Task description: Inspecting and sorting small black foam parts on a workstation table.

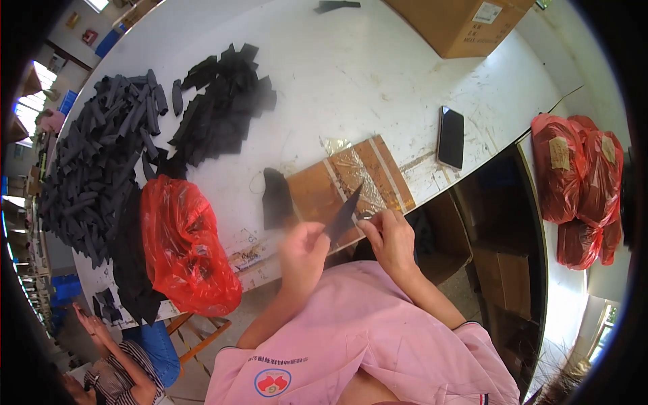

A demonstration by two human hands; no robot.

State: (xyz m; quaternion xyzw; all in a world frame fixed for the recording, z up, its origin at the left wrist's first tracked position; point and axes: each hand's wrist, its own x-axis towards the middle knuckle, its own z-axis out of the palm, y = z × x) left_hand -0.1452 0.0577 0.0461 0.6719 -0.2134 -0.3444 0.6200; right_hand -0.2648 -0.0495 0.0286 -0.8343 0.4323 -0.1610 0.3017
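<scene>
Hands meet just off the near edge of the white table [378,74], above the pink-shirted lap. Left hand [302,253] pinches the lower end of a narrow black strip [343,216] between thumb and fingers. Right hand [388,236] is closed in a pinch at its 9 o'clock, fingertips close beside the strip's middle; whether they touch it, cannot tell. Strip tilts up toward 1 o'clock, its tip over a brown cardboard sheet [351,179] with clear tape on it.

Flat black piece [277,197] lies on the table at 9 o'clock of the cardboard. Red plastic bag [182,243] sits at 9 o'clock of the hands. Heaps of black strips [101,162] at 10 o'clock. Dark phone [451,136] at 2 o'clock, cardboard box [459,23] at 1 o'clock.
</scene>
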